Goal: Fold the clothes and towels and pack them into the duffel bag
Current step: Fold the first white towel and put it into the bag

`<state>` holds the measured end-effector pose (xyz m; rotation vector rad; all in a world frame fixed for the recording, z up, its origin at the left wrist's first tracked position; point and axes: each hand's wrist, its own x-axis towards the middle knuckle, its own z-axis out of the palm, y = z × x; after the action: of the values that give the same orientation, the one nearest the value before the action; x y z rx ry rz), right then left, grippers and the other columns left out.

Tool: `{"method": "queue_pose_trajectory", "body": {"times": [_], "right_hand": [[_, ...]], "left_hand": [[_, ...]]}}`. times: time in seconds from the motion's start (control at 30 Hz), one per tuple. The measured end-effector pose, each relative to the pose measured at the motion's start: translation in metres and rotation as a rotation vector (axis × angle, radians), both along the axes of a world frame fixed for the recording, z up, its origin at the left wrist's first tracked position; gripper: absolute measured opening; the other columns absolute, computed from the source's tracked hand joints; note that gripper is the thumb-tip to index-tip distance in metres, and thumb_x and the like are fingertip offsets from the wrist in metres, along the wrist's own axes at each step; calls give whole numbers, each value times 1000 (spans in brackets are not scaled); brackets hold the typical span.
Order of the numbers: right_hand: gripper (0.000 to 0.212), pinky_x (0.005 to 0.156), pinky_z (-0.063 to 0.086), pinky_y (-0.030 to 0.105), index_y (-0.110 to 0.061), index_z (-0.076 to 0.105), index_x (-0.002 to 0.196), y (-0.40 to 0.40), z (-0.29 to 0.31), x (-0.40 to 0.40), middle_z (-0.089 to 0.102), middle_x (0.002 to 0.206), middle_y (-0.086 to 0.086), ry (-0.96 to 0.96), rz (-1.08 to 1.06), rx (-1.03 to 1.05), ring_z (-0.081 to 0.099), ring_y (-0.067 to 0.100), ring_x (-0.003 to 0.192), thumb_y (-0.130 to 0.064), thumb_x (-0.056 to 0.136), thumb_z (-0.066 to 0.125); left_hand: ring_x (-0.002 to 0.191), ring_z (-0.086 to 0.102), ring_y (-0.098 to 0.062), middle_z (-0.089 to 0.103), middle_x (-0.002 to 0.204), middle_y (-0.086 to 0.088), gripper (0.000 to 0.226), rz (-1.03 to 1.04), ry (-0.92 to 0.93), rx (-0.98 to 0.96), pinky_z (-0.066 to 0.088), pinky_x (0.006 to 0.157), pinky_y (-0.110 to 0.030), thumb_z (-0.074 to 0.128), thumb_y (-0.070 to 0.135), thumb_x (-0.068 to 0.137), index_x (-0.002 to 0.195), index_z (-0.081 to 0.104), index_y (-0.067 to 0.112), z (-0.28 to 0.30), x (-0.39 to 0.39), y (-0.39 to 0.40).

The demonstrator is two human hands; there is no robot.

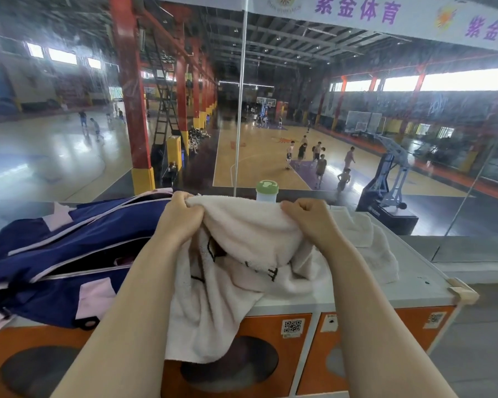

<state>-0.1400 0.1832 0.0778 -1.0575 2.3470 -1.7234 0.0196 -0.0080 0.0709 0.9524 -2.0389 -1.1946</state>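
A pale pink towel (242, 271) with black markings lies bunched on the white counter top (357, 294), one end hanging over the front edge. My left hand (181, 216) grips its upper edge at the left, and my right hand (308, 216) grips the same edge at the right, both fists curled into the cloth and lifting it. A navy duffel bag (58, 254) with pink patches and its zip open lies to the left, touching the towel. A white towel (368, 242) lies crumpled at the right, behind my right arm.
A bottle with a green cap (267, 191) stands behind the pink towel against a glass wall. Below the counter top are orange machine fronts (371, 334) with round windows. Beyond the glass lies a basketball hall far below.
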Motion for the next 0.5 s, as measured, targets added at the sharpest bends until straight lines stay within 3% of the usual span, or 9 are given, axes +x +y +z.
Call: {"method": "queue_pose_trajectory", "body": {"times": [0.13,0.2,0.27,0.37,0.5], "right_hand": [[35,63,27,30,-10,54,64,-8,11,5,39,66,3,-192,-84,-150,36,15,65,-43,67,66],[58,67,33,31,10,65,85,-13,14,12,60,82,-1,-255,-16,-184,43,15,71,-45,68,67],[63,73,44,35,9,63,106,-18,17,22,69,105,7,-281,105,-195,51,15,78,-44,73,68],[35,76,47,36,4,71,97,-22,16,34,69,89,10,-282,252,-132,58,18,81,-29,87,64],[20,76,40,33,-1,68,88,-20,11,38,53,81,10,-275,371,-6,46,18,78,-13,90,52]], "left_hand": [[124,44,-23,37,143,-7,59,28,122,-151,34,92,-32,52,20,90,145,32,24,16,5,16],[121,47,-15,45,134,1,53,-97,174,-245,37,93,-30,57,29,91,140,40,29,26,5,28],[109,53,-6,55,118,10,47,-340,124,-244,43,88,-26,60,43,90,136,49,34,32,2,41],[96,58,5,63,108,16,44,-612,61,-200,46,78,-14,68,40,87,129,58,31,26,-7,52],[83,63,-10,69,91,7,25,-512,-45,-299,49,74,-29,75,38,80,100,66,26,10,-17,41]]}}
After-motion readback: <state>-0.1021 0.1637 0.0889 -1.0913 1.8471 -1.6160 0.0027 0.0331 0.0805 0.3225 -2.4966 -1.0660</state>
